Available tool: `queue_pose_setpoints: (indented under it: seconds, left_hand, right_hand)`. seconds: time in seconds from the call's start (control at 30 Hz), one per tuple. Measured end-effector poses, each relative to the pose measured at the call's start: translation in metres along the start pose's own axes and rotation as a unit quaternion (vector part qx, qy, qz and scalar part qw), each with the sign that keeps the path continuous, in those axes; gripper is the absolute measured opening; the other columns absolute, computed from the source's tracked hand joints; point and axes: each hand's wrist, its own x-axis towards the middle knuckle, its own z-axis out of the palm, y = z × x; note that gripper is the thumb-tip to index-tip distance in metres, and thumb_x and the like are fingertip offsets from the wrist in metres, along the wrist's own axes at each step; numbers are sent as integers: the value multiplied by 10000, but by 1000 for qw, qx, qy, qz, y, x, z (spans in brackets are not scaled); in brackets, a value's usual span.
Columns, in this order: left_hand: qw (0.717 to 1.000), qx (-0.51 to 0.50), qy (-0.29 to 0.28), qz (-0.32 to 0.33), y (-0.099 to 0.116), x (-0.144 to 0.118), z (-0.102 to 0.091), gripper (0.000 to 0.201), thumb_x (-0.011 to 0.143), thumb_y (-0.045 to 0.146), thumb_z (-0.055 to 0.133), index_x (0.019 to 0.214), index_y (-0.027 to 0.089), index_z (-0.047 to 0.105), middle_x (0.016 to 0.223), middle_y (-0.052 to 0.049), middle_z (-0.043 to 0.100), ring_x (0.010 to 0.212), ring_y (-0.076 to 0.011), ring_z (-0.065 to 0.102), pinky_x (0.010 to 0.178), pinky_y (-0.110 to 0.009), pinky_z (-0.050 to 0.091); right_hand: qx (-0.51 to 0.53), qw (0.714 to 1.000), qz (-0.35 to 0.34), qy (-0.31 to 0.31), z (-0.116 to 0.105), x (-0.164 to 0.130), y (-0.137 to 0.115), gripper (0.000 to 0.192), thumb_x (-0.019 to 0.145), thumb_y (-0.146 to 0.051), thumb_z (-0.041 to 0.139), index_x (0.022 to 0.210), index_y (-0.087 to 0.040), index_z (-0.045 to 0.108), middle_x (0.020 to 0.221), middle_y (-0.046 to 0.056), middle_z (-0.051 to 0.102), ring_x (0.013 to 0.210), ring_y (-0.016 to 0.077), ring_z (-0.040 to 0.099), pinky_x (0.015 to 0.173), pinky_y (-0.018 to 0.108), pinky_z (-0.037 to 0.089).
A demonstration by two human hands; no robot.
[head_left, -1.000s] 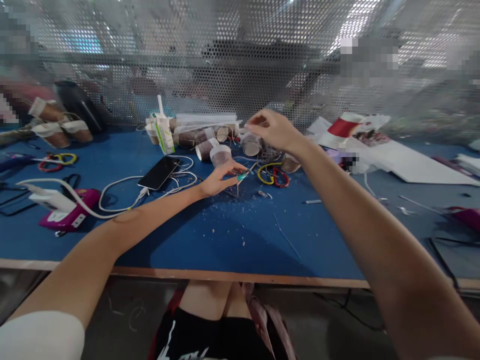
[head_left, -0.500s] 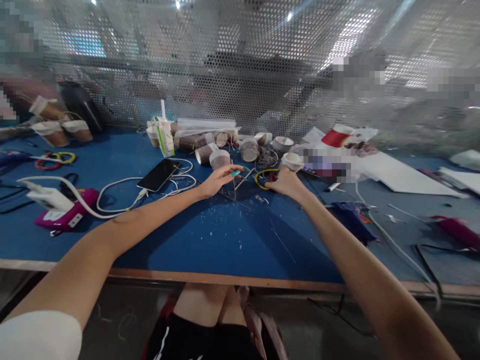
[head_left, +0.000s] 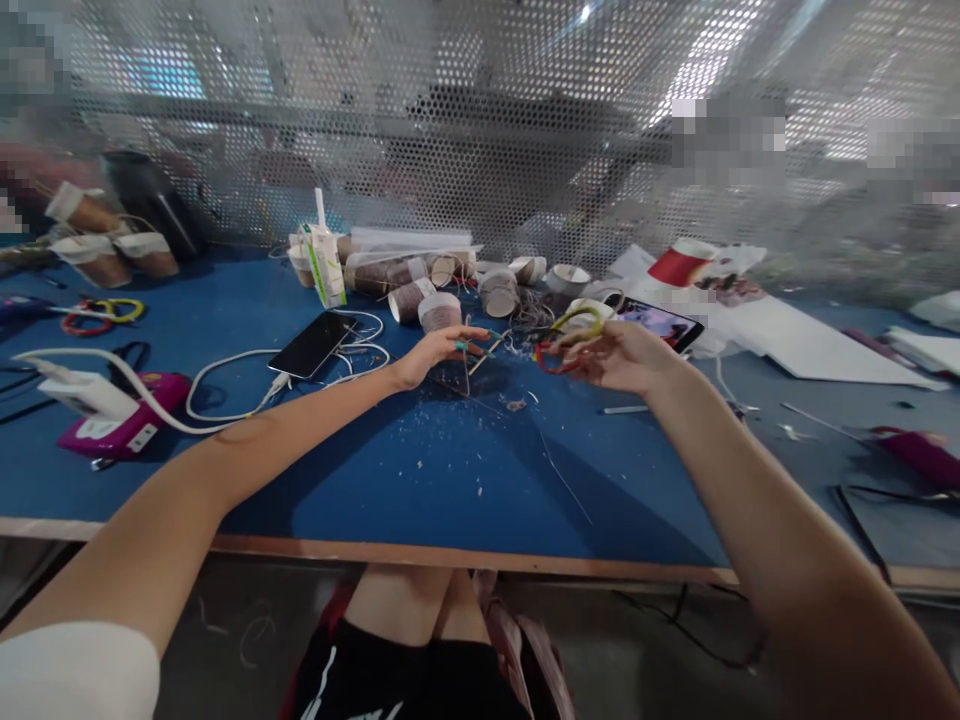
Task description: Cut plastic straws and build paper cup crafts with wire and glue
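Observation:
My left hand (head_left: 442,352), with turquoise nails, pinches a frame of thin sticks (head_left: 491,355) over the blue tabletop. A paper cup (head_left: 440,313) with a whitish rim stands just behind it. My right hand (head_left: 619,355) is closed around the handles of a pair of scissors (head_left: 589,325), one loop yellow and one red. The blades are too blurred to make out. Behind the scissors lies a tangle of thin wire (head_left: 534,312) among several brown paper cups. A lit phone (head_left: 660,322) shows behind my right hand.
At left, a dark phone (head_left: 311,345) is on a white cable beside a purple power strip (head_left: 124,415). Another scissors (head_left: 97,316) lies farther left. A drink carton (head_left: 322,265) stands at the back. White sheets (head_left: 810,345) and a red cup (head_left: 681,262) are at right.
My right hand has lifted the scissors off the table and turned over, moving right. My left hand stays almost in place with the sticks. The view has shifted slightly.

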Motion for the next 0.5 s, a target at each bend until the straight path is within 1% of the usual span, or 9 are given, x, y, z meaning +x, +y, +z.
queue_pose_setpoints:
  seconds: [0.07,0.1,0.17,0.23,0.3,0.37,0.43,0.5]
  left_hand:
    - [1000,4,4,-1,1,-1,1,439,807,388,471,1169,172,595,1315,-116,559,1093,-239,589,914,-371,422]
    - [1000,4,6,-1,1,-1,1,441,816,416,474,1163,175,599,1311,-114,562,1088,-237,591,907,-365,425]
    - [1000,6,7,3,0,-1,1,447,818,448,486,1156,180,603,1298,-111,569,1078,-235,594,895,-358,430]
    - [1000,9,6,5,0,-1,1,452,819,466,493,1158,187,600,1290,-111,572,1069,-235,596,891,-362,430]
    - [1000,10,4,5,1,-1,2,457,823,485,489,1161,196,595,1292,-111,567,1068,-233,595,894,-367,429]
    - [1000,9,2,4,2,-1,2,457,829,495,484,1158,198,594,1293,-113,564,1073,-233,593,902,-373,428]
    - [1000,10,-4,4,2,-1,2,460,835,501,479,1160,196,591,1300,-113,558,1080,-233,591,910,-375,428]
    - [1000,15,-2,3,1,-1,2,467,837,508,478,1161,192,591,1302,-108,558,1081,-234,593,913,-371,433]
  right_hand:
    - [96,994,44,-29,-1,0,2,177,776,-297,478,709,-167,578,679,84,611,579,152,554,557,306,497]
    - [127,990,52,-39,0,1,5,159,770,-300,485,715,-178,571,691,81,609,621,169,574,573,315,504]
    - [152,987,24,-36,3,4,10,106,737,-262,503,752,-189,578,760,88,625,723,200,608,603,329,517]
    - [174,984,-19,-21,7,8,16,139,700,-214,500,801,-196,593,834,90,638,773,205,611,622,334,523]
    - [213,976,-56,-7,10,10,20,185,669,-198,498,825,-206,596,837,78,636,764,196,602,631,330,525]
    - [256,964,-73,-1,12,10,23,204,643,-211,498,825,-210,591,819,69,629,762,193,597,633,326,526]
    - [279,958,-65,-8,13,8,26,242,617,-219,499,839,-197,593,819,69,617,741,178,587,599,300,521]
    - [277,960,-39,-37,14,5,28,247,601,-213,503,830,-180,588,787,59,586,617,133,531,488,243,474]
